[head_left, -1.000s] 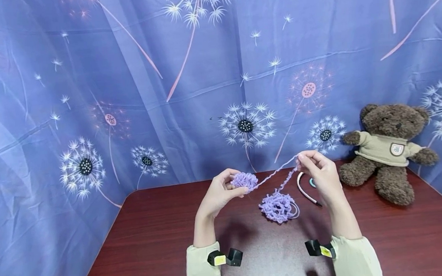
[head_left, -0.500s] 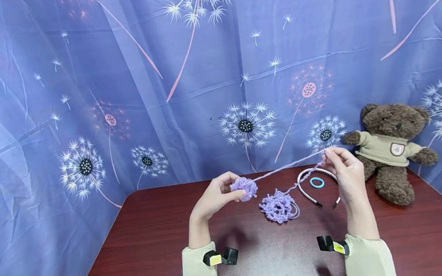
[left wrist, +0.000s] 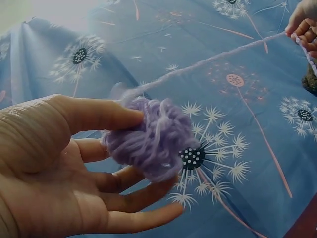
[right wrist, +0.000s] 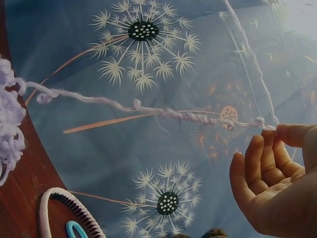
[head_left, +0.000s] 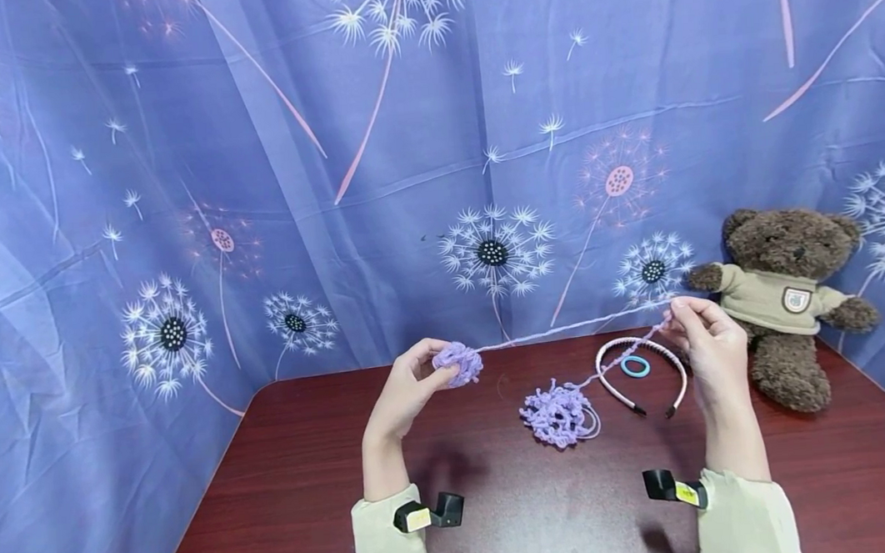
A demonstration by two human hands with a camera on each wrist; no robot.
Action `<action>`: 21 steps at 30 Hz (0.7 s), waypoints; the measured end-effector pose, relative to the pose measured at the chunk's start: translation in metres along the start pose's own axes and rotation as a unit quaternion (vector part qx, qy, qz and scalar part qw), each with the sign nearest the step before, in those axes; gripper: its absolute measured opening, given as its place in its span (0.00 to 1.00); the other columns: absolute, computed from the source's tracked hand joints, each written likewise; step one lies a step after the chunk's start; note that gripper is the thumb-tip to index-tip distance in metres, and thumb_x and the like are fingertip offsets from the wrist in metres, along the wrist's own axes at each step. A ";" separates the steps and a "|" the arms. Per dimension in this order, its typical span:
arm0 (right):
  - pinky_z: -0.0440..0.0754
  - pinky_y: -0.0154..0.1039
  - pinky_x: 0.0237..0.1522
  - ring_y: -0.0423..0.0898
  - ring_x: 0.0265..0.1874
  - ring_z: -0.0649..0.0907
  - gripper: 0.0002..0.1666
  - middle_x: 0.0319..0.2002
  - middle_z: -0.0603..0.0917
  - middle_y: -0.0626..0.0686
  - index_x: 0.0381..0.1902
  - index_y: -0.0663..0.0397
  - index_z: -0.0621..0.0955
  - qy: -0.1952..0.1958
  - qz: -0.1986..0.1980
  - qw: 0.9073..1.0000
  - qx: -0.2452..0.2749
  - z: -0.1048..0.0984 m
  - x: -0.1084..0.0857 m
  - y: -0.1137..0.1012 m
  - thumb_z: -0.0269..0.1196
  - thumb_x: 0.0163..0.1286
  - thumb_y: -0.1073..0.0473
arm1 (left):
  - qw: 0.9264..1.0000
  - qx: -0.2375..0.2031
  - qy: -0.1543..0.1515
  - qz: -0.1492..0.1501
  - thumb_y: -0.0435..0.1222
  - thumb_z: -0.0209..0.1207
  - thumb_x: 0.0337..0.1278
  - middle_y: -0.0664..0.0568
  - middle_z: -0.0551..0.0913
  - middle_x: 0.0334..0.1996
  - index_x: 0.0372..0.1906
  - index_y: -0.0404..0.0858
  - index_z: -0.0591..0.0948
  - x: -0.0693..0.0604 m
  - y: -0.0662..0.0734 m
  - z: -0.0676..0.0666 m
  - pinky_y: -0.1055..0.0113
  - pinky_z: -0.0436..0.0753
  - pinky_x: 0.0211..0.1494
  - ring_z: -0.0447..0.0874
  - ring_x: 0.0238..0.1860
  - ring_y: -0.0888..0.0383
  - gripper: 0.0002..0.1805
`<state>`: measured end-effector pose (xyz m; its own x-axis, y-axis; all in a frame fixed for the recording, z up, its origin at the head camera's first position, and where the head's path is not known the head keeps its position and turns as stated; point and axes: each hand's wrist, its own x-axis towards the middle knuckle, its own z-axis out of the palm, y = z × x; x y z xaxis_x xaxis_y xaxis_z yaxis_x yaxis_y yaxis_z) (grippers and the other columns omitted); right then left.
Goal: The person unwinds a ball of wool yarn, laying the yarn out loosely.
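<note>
Pinches purple yarn ball (head_left: pixel 458 365) in left fingers (left wrist: pixel 148 217); pinches yarn strand (left wrist: pixel 183 70) in right fingers (right wrist: pixel 253 161), stretched near-straight from ball. Note looser purple yarn tangle (head_left: pixel 551 415) on worktop (head_left: pixel 310 467), below and between both, linked to right fingers by twisted length (right wrist: pixel 190 116). Note white headband (head_left: pixel 605 378) partly round blue ring (head_left: pixel 637 375), left of right fingers; brown teddy bear (head_left: pixel 770 301) to their right.

Pale cream sleeves (head_left: pixel 748 518) are worn. Blocky black wrist cameras (head_left: pixel 449 508) are fitted. Yellow labels (head_left: pixel 687 493) are stuck on.
</note>
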<state>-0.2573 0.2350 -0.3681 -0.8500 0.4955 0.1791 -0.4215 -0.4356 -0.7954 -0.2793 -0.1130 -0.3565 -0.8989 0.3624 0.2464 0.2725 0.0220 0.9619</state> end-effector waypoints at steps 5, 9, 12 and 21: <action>0.84 0.26 0.29 0.36 0.21 0.82 0.10 0.21 0.84 0.46 0.27 0.52 0.83 0.011 0.002 1.000 -0.007 0.000 0.001 0.002 0.60 0.68 0.68 | 0.999 -0.033 -0.006 0.000 0.23 0.53 0.61 0.56 0.78 0.39 0.53 0.19 0.69 -0.001 0.000 -0.003 0.62 0.89 0.41 0.84 0.35 0.65 0.17; 0.84 0.25 0.30 0.36 0.21 0.82 0.10 0.20 0.84 0.45 0.28 0.52 0.83 0.013 0.002 1.000 -0.026 0.000 0.002 0.005 0.60 0.68 0.68 | 0.999 -0.042 0.005 0.003 0.24 0.53 0.63 0.57 0.79 0.40 0.55 0.19 0.68 -0.002 0.001 -0.006 0.64 0.88 0.39 0.85 0.35 0.65 0.18; 0.84 0.25 0.30 0.35 0.21 0.81 0.10 0.20 0.83 0.44 0.28 0.51 0.83 0.013 0.003 0.999 -0.047 0.000 0.002 0.008 0.60 0.68 0.67 | 0.999 -0.044 0.017 0.003 0.25 0.52 0.63 0.58 0.80 0.39 0.56 0.20 0.68 -0.003 0.002 -0.008 0.65 0.88 0.38 0.85 0.34 0.63 0.19; 0.81 0.22 0.27 0.33 0.20 0.80 0.12 0.19 0.83 0.42 0.26 0.49 0.83 0.029 0.005 0.996 -0.083 0.001 0.003 0.014 0.59 0.69 0.67 | 0.996 -0.059 0.058 -0.013 0.26 0.53 0.64 0.58 0.80 0.36 0.57 0.23 0.69 -0.005 0.003 -0.013 0.69 0.85 0.33 0.84 0.29 0.61 0.18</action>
<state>-0.2662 0.2292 -0.3779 -0.8319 0.5368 0.1410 -0.3514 -0.3128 -0.8825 -0.2787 -0.1274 -0.3537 -0.9407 0.2531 0.2259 0.2118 -0.0820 0.9739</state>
